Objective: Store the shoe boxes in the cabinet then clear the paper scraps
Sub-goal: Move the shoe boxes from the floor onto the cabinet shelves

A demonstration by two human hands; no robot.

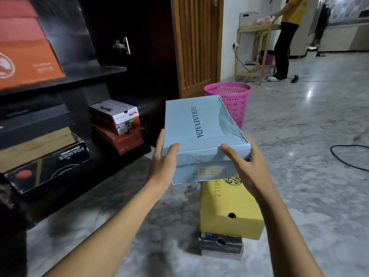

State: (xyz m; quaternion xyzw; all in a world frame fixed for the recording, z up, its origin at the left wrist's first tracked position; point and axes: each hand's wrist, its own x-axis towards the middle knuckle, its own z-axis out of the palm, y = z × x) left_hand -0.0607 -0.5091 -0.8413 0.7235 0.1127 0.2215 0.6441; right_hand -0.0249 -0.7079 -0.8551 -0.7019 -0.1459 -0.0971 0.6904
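I hold a light blue shoe box (pixel 197 124) lettered VERANEVADA in the air with both hands. My left hand (pixel 163 162) grips its near left corner, thumb on the lid. My right hand (pixel 245 168) grips the near right corner, thumb on top. The box's right side is torn and crumpled. Below it on the floor lies a yellow shoe box (pixel 229 206) stacked on a black shoe box (pixel 220 245). The dark cabinet (pixel 83 76) stands open at left, its shelves holding several boxes.
In the cabinet sit an orange box (pixel 26 56), a black FOAMIES box (pixel 50 166) and a white box on a red one (pixel 117 124). A pink mesh bin (pixel 231 100) stands behind the blue box. A black cable (pixel 347 156) lies on the marble floor at right. A person stands at a wooden table (pixel 257 29) far back.
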